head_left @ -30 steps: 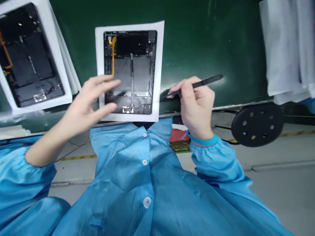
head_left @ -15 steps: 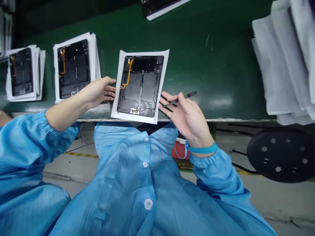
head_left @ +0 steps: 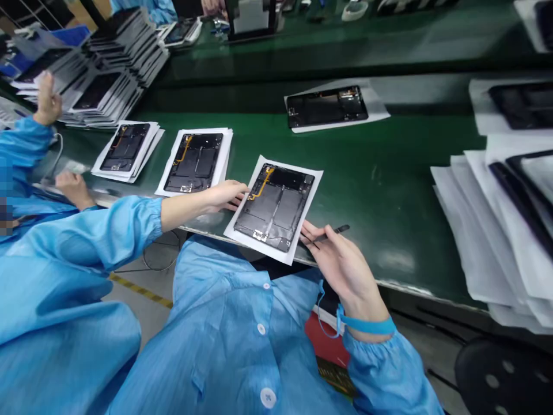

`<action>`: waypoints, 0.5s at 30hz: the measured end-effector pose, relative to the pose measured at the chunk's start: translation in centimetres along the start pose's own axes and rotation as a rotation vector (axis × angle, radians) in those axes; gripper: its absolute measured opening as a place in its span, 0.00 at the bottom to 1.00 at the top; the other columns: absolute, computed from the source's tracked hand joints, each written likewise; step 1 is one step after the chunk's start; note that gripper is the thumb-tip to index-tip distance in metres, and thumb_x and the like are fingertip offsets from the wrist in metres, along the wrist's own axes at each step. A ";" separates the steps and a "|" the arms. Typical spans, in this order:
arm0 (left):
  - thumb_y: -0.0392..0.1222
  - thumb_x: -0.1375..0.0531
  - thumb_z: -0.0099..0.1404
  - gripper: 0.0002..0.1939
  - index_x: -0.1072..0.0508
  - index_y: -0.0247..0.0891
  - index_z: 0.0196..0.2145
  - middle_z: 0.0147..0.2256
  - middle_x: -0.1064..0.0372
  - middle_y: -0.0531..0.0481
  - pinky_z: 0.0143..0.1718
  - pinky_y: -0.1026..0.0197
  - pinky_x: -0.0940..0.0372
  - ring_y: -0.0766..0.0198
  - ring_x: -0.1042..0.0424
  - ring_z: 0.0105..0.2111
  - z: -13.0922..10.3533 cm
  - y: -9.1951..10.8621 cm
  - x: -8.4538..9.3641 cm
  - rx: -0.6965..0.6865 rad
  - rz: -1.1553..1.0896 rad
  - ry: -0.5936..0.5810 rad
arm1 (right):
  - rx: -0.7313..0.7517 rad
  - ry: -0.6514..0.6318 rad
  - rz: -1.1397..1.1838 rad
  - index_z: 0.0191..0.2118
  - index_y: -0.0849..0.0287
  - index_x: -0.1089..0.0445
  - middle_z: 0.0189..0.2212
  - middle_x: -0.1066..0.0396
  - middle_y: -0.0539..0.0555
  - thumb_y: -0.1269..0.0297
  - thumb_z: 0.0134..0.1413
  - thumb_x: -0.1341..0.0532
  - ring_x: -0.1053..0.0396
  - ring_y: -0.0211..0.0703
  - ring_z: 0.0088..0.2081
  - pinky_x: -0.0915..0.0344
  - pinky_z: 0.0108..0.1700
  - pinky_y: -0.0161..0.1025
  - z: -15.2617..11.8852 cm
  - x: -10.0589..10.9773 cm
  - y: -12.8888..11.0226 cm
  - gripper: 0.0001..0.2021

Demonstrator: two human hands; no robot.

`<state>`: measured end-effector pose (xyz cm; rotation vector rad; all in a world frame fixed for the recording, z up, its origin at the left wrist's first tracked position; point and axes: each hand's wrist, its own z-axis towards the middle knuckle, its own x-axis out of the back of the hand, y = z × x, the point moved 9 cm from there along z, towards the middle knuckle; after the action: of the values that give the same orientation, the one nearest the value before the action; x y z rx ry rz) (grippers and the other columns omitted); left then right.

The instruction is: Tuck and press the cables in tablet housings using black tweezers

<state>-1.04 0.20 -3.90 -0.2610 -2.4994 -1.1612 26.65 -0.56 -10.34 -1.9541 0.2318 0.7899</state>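
Observation:
In front of me an opened tablet housing (head_left: 276,210), dark inside with an orange flex cable (head_left: 261,187), lies on a white sheet (head_left: 242,233) at the bench's front edge. My left hand (head_left: 224,196) is at the sheet's left edge, fingers stretched out and partly hidden; contact is hard to tell. On the opposite side, my right hand (head_left: 341,262) is palm up and holds dark tweezers (head_left: 339,230) between thumb and fingers. Its fingertips reach the sheet's lower right edge. A blue band (head_left: 369,325) circles the right wrist.
More tablet housings on sheets (head_left: 196,161) (head_left: 126,147) lie to the left. Another housing (head_left: 326,108) lies farther back. Tall stacks (head_left: 125,63) stand at the far left, near a co-worker's hands (head_left: 48,101). A layered pile (head_left: 479,230) is on the right, above a black stool (head_left: 505,369).
My view has tilted up and swung left, bringing the stacks and a co-worker into sight. Both hands, the tweezers and the housing keep much the same places relative to each other.

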 end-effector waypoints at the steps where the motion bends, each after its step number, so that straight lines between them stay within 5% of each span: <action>1: 0.54 0.36 0.79 0.19 0.24 0.33 0.53 0.46 0.25 0.46 0.46 0.57 0.23 0.63 0.24 0.42 0.2 0.0 0.0 -0.004 0.007 -0.013 | -0.007 0.019 -0.023 0.26 0.51 0.17 0.50 0.13 0.61 0.40 0.37 0.16 0.28 0.66 0.71 0.42 0.80 0.59 -0.1 0.0 -0.1 0.22; 5: 0.50 0.34 0.78 0.16 0.23 0.33 0.51 0.47 0.24 0.45 0.50 0.54 0.22 0.61 0.23 0.45 1.0 0.6 -0.2 -0.091 0.021 -0.089 | -0.052 0.090 -0.095 0.25 0.49 0.19 0.52 0.13 0.60 0.39 0.39 0.17 0.32 0.65 0.74 0.50 0.83 0.58 -0.4 0.4 0.4 0.21; 9: 0.41 0.33 0.76 0.09 0.19 0.33 0.49 0.48 0.21 0.46 0.56 0.55 0.26 0.60 0.22 0.49 0.3 2.4 1.4 -0.281 -0.030 -0.123 | -0.086 0.073 -0.078 0.25 0.49 0.23 0.56 0.15 0.58 0.41 0.46 0.19 0.32 0.59 0.75 0.42 0.80 0.54 0.4 -1.6 1.5 0.21; 13: 0.43 0.31 0.70 0.11 0.17 0.35 0.46 0.42 0.20 0.46 0.47 0.57 0.27 0.60 0.23 0.40 -1.5 2.8 8.3 -0.359 -0.078 -0.028 | 0.015 -0.014 -0.027 0.25 0.49 0.24 0.57 0.16 0.53 0.45 0.56 0.23 0.24 0.54 0.68 0.32 0.75 0.51 1.9 -6.9 0.5 0.18; 15: 0.46 0.30 0.66 0.15 0.18 0.37 0.48 0.43 0.19 0.45 0.47 0.54 0.25 0.59 0.23 0.39 -2.3 2.8 13.3 -0.378 -0.095 0.058 | 0.180 -0.096 -0.016 0.24 0.48 0.25 0.46 0.15 0.51 0.49 0.61 0.27 0.18 0.48 0.55 0.24 0.67 0.47 2.2 -9.8 -2.2 0.18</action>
<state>-11.75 0.37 4.77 -0.2039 -2.2484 -1.6530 19.21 0.81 -3.37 -1.7428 0.2223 0.8214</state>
